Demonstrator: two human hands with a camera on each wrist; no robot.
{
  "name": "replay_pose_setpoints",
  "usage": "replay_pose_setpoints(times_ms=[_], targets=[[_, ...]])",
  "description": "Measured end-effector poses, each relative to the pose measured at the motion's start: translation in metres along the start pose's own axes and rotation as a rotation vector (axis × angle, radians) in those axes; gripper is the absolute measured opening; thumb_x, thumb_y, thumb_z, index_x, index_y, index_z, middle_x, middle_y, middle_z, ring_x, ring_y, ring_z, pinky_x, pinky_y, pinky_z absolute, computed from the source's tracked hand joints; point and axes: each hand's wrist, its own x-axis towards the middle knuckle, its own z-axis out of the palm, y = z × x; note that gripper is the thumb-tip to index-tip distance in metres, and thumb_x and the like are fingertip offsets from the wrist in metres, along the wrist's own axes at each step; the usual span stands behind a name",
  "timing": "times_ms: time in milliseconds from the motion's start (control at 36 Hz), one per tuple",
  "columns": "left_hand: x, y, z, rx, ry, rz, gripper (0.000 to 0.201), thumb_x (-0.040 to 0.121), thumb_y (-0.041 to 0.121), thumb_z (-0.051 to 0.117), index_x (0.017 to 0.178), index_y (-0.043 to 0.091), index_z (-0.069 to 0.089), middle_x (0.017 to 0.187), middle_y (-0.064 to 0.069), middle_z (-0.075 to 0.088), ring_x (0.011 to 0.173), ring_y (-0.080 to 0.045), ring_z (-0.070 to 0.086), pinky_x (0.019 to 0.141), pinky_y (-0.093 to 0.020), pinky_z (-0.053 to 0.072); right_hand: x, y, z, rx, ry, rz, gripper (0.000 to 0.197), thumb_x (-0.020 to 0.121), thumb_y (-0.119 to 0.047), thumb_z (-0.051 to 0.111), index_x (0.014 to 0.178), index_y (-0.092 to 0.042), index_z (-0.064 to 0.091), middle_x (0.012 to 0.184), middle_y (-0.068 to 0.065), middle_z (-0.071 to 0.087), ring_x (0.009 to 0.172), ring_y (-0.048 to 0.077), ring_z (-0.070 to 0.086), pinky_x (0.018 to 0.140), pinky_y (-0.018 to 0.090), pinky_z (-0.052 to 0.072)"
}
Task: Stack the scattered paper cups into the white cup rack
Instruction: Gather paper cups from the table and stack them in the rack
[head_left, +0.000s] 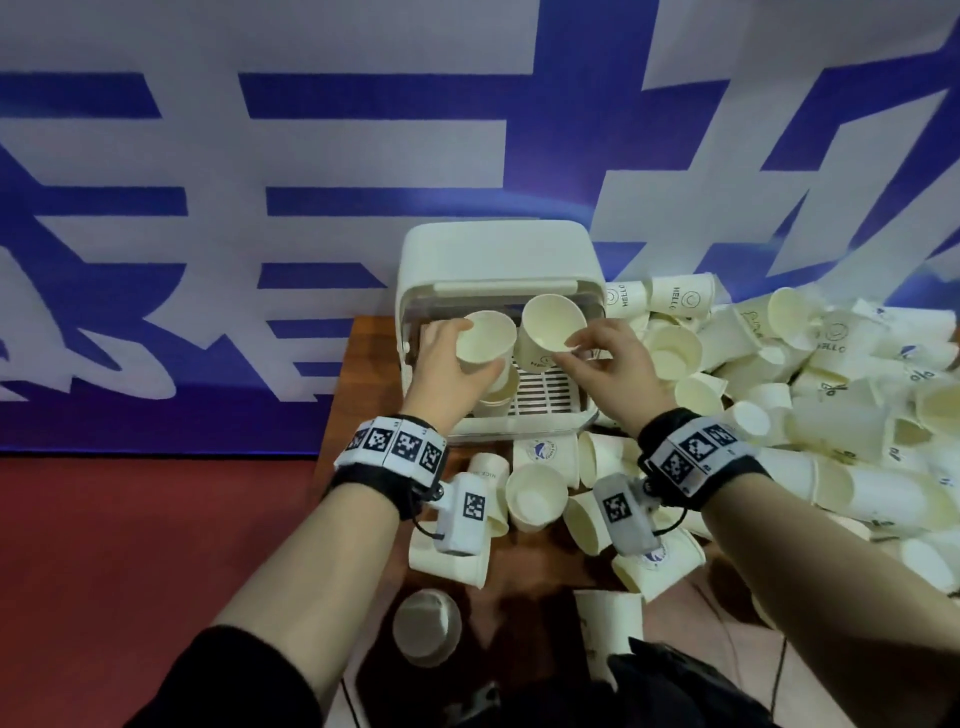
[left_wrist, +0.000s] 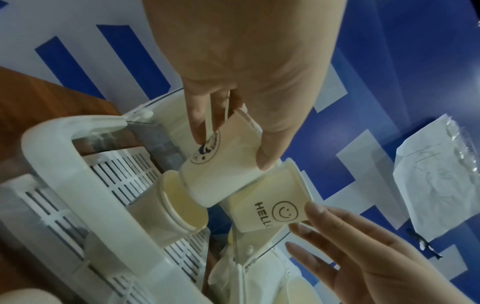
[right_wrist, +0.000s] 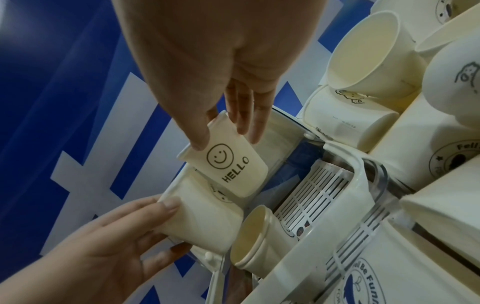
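The white cup rack (head_left: 496, 254) stands at the table's back with its lid up and a slatted floor (head_left: 545, 395). A short stack of cups (head_left: 493, 397) stands in its left side, mouths up. My left hand (head_left: 457, 353) grips a paper cup with a round logo (left_wrist: 221, 164) just above that stack (left_wrist: 179, 201), tilted. My right hand (head_left: 576, 349) pinches the rim of a "HELLO" smiley cup (right_wrist: 233, 168) over the rack's right half, beside the left hand's cup (right_wrist: 205, 218). Both held cups (head_left: 550, 327) are tipped with their mouths toward me.
A large heap of loose paper cups (head_left: 810, 395) covers the table right of the rack. More cups (head_left: 535, 493) lie in front of it, under my wrists. One cup (head_left: 426, 626) lies on the red floor. A blue-and-white banner (head_left: 260, 208) hangs behind.
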Motion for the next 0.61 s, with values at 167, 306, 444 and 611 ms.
replay_pose_setpoints(times_ms=[167, 306, 444, 611], targets=[[0.004, -0.015, 0.012, 0.034, -0.037, -0.014, 0.06, 0.084, 0.025, 0.071, 0.135, 0.011, 0.043, 0.139, -0.004, 0.038, 0.126, -0.015, 0.037, 0.099, -0.017, 0.026, 0.001, 0.009, 0.009, 0.045, 0.003, 0.055, 0.02, 0.08, -0.022, 0.074, 0.092, -0.007, 0.067, 0.109, 0.003, 0.052, 0.084, -0.003, 0.054, 0.076, 0.007, 0.048], [0.009, -0.025, 0.02, 0.032, -0.048, -0.042, 0.063, 0.083, 0.025, 0.072, 0.136, 0.012, 0.041, 0.14, -0.004, 0.038, 0.125, -0.017, 0.041, 0.098, -0.02, 0.03, 0.0, 0.014, 0.013, 0.091, -0.004, 0.098, 0.022, 0.081, -0.019, 0.074, 0.095, -0.004, 0.068, 0.113, 0.003, 0.051, 0.079, -0.014, 0.056, 0.078, 0.009, 0.049], [0.01, -0.035, 0.029, 0.01, -0.072, -0.061, 0.07, 0.08, 0.026, 0.075, 0.137, 0.014, 0.037, 0.136, -0.005, 0.045, 0.123, -0.02, 0.045, 0.102, -0.031, 0.038, -0.004, 0.016, 0.012, 0.148, 0.019, 0.094, 0.017, 0.082, -0.012, 0.073, 0.093, -0.001, 0.067, 0.113, 0.006, 0.049, 0.08, -0.018, 0.054, 0.073, 0.003, 0.045], [0.012, -0.049, 0.037, 0.149, -0.114, -0.049, 0.073, 0.078, 0.034, 0.075, 0.138, 0.015, 0.04, 0.139, -0.006, 0.044, 0.129, -0.024, 0.041, 0.108, -0.041, 0.035, -0.005, 0.012, 0.007, 0.164, 0.062, 0.068, 0.015, 0.082, -0.014, 0.073, 0.09, -0.003, 0.067, 0.11, 0.004, 0.051, 0.087, -0.009, 0.055, 0.076, 0.008, 0.047]])
